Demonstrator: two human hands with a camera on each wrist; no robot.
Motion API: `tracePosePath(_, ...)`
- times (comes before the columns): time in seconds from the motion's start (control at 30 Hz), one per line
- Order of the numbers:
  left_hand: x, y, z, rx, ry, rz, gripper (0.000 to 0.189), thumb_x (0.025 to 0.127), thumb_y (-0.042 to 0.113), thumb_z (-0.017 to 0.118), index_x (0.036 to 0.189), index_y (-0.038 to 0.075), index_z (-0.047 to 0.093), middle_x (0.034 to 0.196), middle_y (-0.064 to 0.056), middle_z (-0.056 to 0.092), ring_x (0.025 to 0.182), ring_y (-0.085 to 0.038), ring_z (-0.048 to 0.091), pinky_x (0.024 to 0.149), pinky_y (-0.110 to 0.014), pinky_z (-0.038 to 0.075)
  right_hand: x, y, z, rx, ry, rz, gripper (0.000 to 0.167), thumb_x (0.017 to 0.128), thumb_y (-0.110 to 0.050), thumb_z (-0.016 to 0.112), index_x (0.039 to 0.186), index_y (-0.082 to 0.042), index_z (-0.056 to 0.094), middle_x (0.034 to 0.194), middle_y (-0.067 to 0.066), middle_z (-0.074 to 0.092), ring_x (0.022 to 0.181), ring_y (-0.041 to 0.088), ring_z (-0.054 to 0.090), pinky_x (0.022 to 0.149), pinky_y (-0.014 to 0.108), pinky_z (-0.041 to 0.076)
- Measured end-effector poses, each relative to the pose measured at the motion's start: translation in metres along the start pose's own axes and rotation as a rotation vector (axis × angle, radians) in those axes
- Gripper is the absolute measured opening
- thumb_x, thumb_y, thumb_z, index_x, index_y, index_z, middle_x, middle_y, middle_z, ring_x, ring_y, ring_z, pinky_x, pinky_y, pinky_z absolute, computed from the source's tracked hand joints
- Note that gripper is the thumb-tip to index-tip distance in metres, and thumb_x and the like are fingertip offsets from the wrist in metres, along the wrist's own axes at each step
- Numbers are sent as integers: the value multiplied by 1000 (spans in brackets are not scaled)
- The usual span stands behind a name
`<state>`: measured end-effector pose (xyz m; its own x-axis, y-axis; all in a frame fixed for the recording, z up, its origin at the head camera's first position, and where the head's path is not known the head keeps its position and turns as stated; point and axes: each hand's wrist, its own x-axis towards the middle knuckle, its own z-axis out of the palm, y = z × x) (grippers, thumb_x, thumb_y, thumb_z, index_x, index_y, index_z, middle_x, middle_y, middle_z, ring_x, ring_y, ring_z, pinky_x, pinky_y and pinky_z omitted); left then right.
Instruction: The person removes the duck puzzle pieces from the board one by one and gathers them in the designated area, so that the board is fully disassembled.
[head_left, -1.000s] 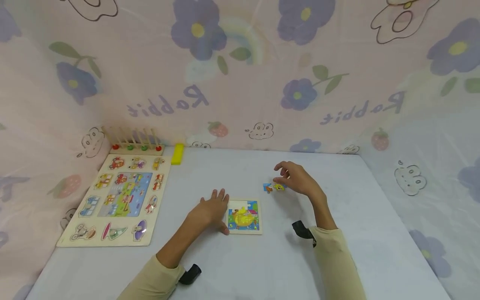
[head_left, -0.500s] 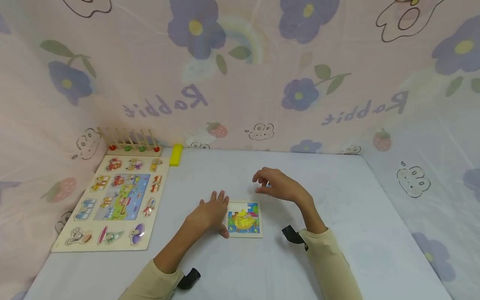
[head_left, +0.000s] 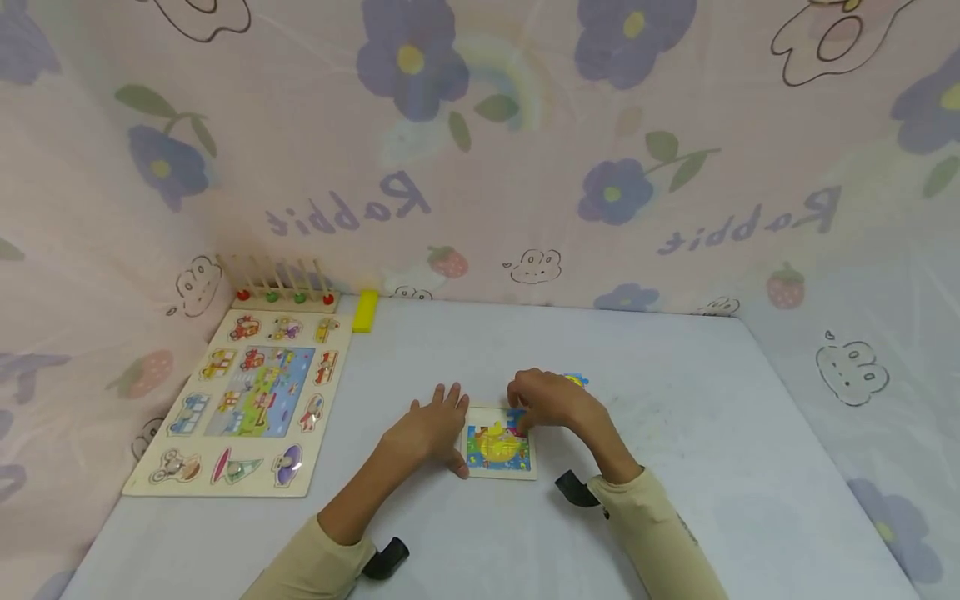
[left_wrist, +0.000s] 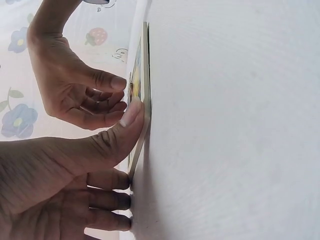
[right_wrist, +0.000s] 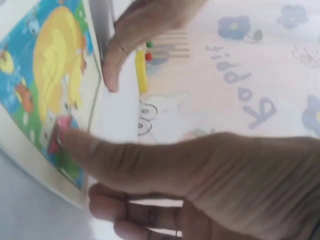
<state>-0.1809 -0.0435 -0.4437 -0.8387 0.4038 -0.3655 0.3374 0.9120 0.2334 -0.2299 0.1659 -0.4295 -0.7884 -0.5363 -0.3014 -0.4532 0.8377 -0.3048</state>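
A small square duck puzzle (head_left: 498, 450) in a light wooden frame lies on the white table. My left hand (head_left: 429, 429) steadies its left side, the thumb (left_wrist: 131, 116) at the frame's edge and the other fingers spread. My right hand (head_left: 555, 398) is over the puzzle's upper right corner. There it pinches a small puzzle piece (right_wrist: 61, 131) with pink on it, thumb (right_wrist: 82, 145) against the piece, which stands slightly proud of the board. Its other fingers curl beside the frame. One loose blue and yellow piece (head_left: 575, 379) lies just behind the right hand.
A large wooden knob puzzle board (head_left: 296, 467) lies at the left. Behind it stands a peg rack (head_left: 285, 304) with red and green beads, next to a yellow block (head_left: 365, 312). A patterned cloth wall (head_left: 480, 208) closes off the table's back and sides.
My right hand has moved from the loose pieces toward me and down onto the puzzle's upper right corner. The yellow loose piece shows again behind it. My left hand has stayed at the frame.
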Motion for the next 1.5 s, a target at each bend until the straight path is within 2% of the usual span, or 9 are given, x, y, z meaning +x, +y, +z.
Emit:
tracePosePath(0.27,1,1,1,4,-2,2,108,76,41,94,160,2,39,173,-19,27,161,-39,27,122,-63,37,-5,-13,10,-116,111,18,31,75,-10,94,93,-1,71,91,6,67,79,17,56,79,37,56)
tracePosePath(0.43,0,0,-1,16,0,-3,108,76,41,94,160,2,39,173,-18,28,161,-39,28,121,-63,38,-2,-11,8,-115,84,7,31,76,-12,94,92,-3,69,90,4,65,78,16,54,76,34,54)
tracePosePath(0.53,0,0,-2,21,-2,1,108,76,42,93,160,2,39,173,-19,27,161,-39,28,121,-63,38,1,-7,4,-73,57,-18,31,77,-12,93,91,-5,66,87,3,63,78,15,51,72,30,49)
tracePosePath(0.67,2,0,-3,27,0,6,108,77,42,93,160,2,38,173,-19,26,161,-39,27,121,-64,38,3,0,-3,13,42,-111,27,81,-7,89,89,-6,64,81,1,60,74,12,49,68,25,44)
tracePosePath(0.8,5,0,-4,24,-6,6,108,77,42,93,161,2,38,173,-19,25,162,-39,26,122,-64,37,2,8,-10,95,30,-211,15,89,-5,81,91,-6,66,81,0,63,73,8,51,69,20,46)
tracePosePath(0.97,7,1,-5,25,-7,1,108,77,42,93,161,2,37,173,-19,25,162,-40,25,122,-64,36,-3,19,-29,206,46,-226,7,93,-4,76,94,-6,69,84,1,67,74,8,55,69,22,51)
tracePosePath(1.23,2,0,-6,2,5,-8,108,76,38,94,160,0,38,173,-20,27,161,-40,26,121,-66,36,-28,49,-54,299,241,-230,6,96,-1,71,101,-5,71,94,4,75,85,16,71,79,26,57)
tracePosePath(1.43,0,0,-1,-5,12,3,108,76,39,94,160,0,39,173,-20,27,161,-40,26,122,-65,36,-50,74,-55,320,442,-121,9,97,-4,71,105,-6,74,99,7,76,88,21,70,80,25,55)
tracePosePath(1.5,-1,0,0,-12,15,-3,108,75,38,95,159,0,39,173,-20,27,161,-40,26,122,-65,36,-53,80,-56,310,480,-78,9,98,-5,71,106,-6,74,99,9,77,89,21,69,79,24,54)
